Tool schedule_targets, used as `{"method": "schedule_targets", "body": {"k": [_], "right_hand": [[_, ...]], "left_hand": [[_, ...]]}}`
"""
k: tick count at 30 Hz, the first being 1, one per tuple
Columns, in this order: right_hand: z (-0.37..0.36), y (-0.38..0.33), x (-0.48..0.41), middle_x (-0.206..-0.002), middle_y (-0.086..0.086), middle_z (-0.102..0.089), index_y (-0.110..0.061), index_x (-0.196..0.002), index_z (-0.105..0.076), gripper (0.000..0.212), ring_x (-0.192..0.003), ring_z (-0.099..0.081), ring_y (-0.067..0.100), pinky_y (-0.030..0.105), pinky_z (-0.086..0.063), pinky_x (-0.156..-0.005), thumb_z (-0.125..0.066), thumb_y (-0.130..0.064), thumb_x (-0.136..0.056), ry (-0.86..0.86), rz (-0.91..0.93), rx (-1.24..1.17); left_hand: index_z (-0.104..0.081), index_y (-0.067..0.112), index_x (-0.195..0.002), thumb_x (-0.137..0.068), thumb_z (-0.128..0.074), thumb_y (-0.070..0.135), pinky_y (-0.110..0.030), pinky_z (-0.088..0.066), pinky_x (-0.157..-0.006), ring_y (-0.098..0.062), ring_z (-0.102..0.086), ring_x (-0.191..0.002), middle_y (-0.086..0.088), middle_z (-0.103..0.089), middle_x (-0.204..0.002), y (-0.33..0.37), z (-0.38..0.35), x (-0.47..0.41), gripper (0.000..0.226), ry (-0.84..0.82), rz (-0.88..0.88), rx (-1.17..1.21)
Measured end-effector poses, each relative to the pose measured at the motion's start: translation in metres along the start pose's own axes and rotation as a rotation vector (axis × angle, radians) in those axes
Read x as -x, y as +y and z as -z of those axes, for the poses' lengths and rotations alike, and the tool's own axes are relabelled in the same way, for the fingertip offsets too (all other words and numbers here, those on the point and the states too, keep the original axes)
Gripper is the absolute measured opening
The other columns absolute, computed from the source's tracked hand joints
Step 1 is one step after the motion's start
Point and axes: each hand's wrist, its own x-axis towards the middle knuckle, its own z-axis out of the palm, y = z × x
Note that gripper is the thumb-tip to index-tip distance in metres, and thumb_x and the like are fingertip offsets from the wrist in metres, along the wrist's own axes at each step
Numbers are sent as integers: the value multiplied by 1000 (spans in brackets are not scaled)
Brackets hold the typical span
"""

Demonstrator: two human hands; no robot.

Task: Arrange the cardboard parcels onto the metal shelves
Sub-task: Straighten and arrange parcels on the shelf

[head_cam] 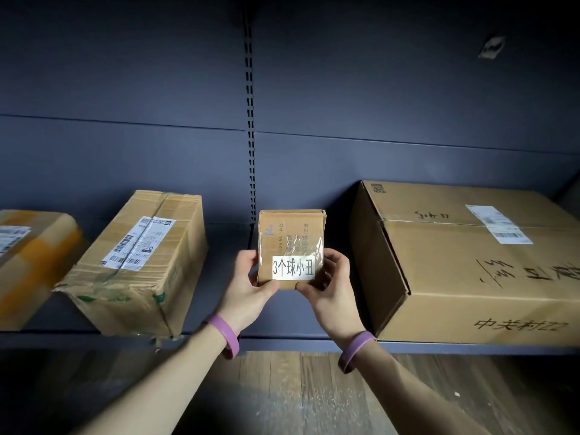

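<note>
1. Small brown cardboard parcel [290,243] with a white printed label, held over the dark grey metal shelf [219,337], between two larger boxes; whether its base touches the shelf cannot be told.
2. Left hand [251,285] grips its left edge, thumb curled under the near bottom edge.
3. Right hand [329,279] grips the right edge likewise.
4. Creased, taped brown cardboard box [141,262] lies on the shelf to the left.
5. Large brown cardboard carton [470,277] with handwriting sits to the right.
6. Purple wristbands [224,335] circle both wrists.

Small cardboard parcel [290,243] over the grey metal shelf [282,342], between an oblong cardboard box [141,255], left, and large cardboard carton [470,277], right.
</note>
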Motion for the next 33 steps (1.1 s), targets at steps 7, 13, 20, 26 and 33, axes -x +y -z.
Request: {"method": "schedule_targets", "body": {"k": [7,13,20,26,33], "right_hand": [[1,5,-2,-120,-14,-54,-15,-146,-38,61,-98,-57,-5,4,-45,-84,-65,-24,-93,-2,-111,74],[0,16,-9,-116,-16,-55,-17,-153,-25,64,-105,-56,0,5,-44,-85,-56,-26,-98,-33,-161,151],[5,0,-16,-154,8,-37,-10,-156,-15,74,-140,-33,29,35,-24,-117,-54,-29,-96,44,-108,460],[-48,-52,-11,-147,10,-46,-4,-143,-43,56,-140,-36,23,28,-22,-117,-61,-16,-91,138,161,280],[-150,-82,-6,-154,6,-39,-9,-149,-34,61,-143,-33,18,23,-22,-114,-57,-28,-96,-152,59,234]], "left_hand": [[-58,17,-118,-87,-68,10,-38,-53,-93,-12,-65,-99,-2,-68,-112,1,-12,-4,33,54,111,116],[-59,24,-114,-90,-65,15,-42,-52,-94,-18,-64,-103,0,-68,-112,-6,-31,-12,26,74,125,41],[-53,19,-134,-94,-55,41,-33,-40,-105,-22,-52,-126,-1,-58,-134,5,-31,-21,46,52,207,-136],[-54,9,-132,-95,-53,39,-23,-36,-91,-16,-54,-116,-4,-59,-131,51,28,-27,48,265,193,-137],[-59,13,-127,-92,-59,23,-23,-39,-98,-12,-56,-116,-1,-62,-122,34,134,-10,36,308,81,-97]]}}
